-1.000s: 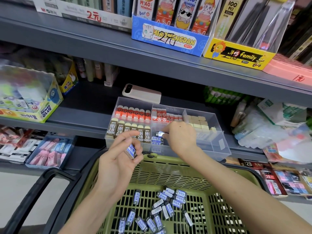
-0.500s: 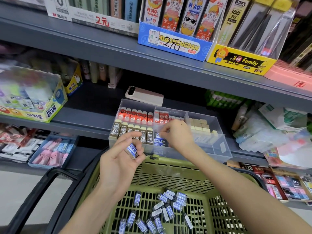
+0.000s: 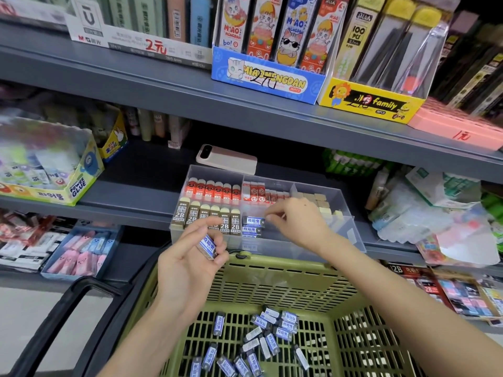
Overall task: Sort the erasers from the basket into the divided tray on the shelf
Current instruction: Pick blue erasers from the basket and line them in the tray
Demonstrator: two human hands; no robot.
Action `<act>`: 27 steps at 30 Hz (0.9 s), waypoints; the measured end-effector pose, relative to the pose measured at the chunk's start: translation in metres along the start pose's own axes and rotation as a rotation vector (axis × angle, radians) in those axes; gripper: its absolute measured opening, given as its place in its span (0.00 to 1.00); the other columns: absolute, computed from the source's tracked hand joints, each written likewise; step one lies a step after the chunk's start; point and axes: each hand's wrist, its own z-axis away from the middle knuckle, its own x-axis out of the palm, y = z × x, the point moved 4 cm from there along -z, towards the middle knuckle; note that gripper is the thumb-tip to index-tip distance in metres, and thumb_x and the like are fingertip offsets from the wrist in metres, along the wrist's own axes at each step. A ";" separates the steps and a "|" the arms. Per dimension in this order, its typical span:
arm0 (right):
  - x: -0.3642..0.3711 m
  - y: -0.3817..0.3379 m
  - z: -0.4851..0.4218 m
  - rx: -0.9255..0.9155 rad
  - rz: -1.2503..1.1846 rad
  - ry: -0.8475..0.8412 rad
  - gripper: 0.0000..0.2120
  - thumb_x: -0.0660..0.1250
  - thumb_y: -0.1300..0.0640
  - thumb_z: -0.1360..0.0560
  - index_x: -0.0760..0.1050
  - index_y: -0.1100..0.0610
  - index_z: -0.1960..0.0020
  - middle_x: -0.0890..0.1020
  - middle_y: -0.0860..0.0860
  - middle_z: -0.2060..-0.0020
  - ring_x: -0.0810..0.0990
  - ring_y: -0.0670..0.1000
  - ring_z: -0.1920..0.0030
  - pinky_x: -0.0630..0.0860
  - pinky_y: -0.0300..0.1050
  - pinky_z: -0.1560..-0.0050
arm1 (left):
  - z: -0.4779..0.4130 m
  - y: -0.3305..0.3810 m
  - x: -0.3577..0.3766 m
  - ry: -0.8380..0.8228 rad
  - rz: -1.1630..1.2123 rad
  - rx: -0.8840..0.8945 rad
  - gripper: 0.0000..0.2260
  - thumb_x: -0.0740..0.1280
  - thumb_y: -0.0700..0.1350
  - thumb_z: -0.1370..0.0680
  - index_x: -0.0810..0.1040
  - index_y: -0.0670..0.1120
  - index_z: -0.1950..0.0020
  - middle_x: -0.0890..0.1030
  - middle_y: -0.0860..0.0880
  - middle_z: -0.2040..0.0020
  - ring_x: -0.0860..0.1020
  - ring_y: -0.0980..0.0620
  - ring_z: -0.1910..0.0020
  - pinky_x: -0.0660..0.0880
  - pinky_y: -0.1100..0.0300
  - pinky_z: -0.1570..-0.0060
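Erasers [image 3: 289, 320] lie loose in the green basket [image 3: 275, 270] as my left hand [image 3: 187, 265] pinches one blue-labelled eraser [image 3: 208, 246] before the divided tray [image 3: 277, 244], my right hand [image 3: 296, 224] curled at the blue stack [image 3: 253, 222] in its middle front compartment, its grip impossible to tell.

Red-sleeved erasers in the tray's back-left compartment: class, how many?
6. The red-sleeved rectangular erasers stand side by side in one row, back-left compartment of the clear plastic divided tray, behind the brown 2B erasers. More may be hidden.
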 end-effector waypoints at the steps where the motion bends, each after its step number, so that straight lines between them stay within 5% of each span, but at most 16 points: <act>1: 0.002 0.000 0.000 -0.033 0.012 -0.056 0.13 0.60 0.55 0.21 0.79 0.48 0.41 0.82 0.50 0.45 0.77 0.55 0.41 0.72 0.49 0.40 | 0.000 0.001 0.000 -0.003 0.001 0.002 0.12 0.63 0.42 0.29 0.77 0.39 0.49 0.71 0.46 0.65 0.68 0.51 0.66 0.65 0.61 0.70; 4: 0.013 -0.004 -0.003 -0.075 0.082 -0.218 0.16 0.56 0.54 0.19 0.73 0.47 0.34 0.79 0.51 0.40 0.74 0.56 0.37 0.67 0.54 0.34 | 0.001 0.002 0.000 -0.002 -0.011 0.006 0.11 0.63 0.42 0.29 0.77 0.40 0.49 0.71 0.46 0.65 0.68 0.52 0.66 0.65 0.61 0.69; 7: 0.019 -0.006 -0.010 -0.057 0.129 -0.359 0.15 0.54 0.54 0.19 0.75 0.51 0.39 0.77 0.50 0.38 0.73 0.54 0.36 0.71 0.52 0.38 | 0.001 0.001 0.000 -0.003 -0.020 0.008 0.13 0.65 0.43 0.30 0.77 0.40 0.48 0.71 0.47 0.65 0.68 0.52 0.65 0.65 0.61 0.69; 12: 0.016 -0.008 -0.012 -0.041 0.026 -0.504 0.18 0.54 0.55 0.19 0.69 0.48 0.31 0.69 0.46 0.30 0.67 0.51 0.31 0.67 0.45 0.34 | -0.001 0.002 0.000 -0.010 -0.017 -0.008 0.18 0.70 0.46 0.37 0.77 0.40 0.49 0.71 0.46 0.65 0.69 0.52 0.66 0.66 0.61 0.69; 17: 0.013 -0.004 -0.011 0.010 -0.177 -0.373 0.18 0.53 0.62 0.20 0.70 0.56 0.32 0.75 0.53 0.34 0.73 0.49 0.41 0.64 0.42 0.36 | -0.001 0.002 -0.001 -0.007 -0.007 -0.009 0.19 0.70 0.45 0.37 0.77 0.40 0.49 0.71 0.46 0.65 0.69 0.52 0.66 0.67 0.61 0.70; 21: 0.021 -0.005 -0.006 0.110 -0.528 -0.320 0.21 0.54 0.68 0.23 0.69 0.56 0.32 0.76 0.50 0.47 0.73 0.47 0.49 0.74 0.41 0.45 | -0.001 0.002 0.001 -0.033 -0.005 0.000 0.15 0.67 0.45 0.33 0.78 0.40 0.49 0.72 0.46 0.64 0.69 0.52 0.65 0.67 0.62 0.69; 24: 0.020 -0.001 -0.004 0.140 -0.544 -0.290 0.21 0.54 0.68 0.23 0.70 0.56 0.34 0.77 0.53 0.47 0.77 0.51 0.49 0.78 0.48 0.46 | -0.001 0.002 0.001 -0.056 0.026 0.005 0.16 0.63 0.48 0.25 0.79 0.38 0.46 0.73 0.45 0.62 0.71 0.51 0.62 0.69 0.61 0.66; 27: 0.004 -0.008 0.005 0.049 -0.468 -0.053 0.12 0.60 0.60 0.22 0.76 0.55 0.41 0.81 0.47 0.53 0.77 0.43 0.57 0.73 0.35 0.55 | -0.002 0.002 0.003 -0.083 0.089 -0.020 0.18 0.62 0.51 0.24 0.81 0.39 0.46 0.77 0.42 0.58 0.76 0.48 0.58 0.76 0.58 0.59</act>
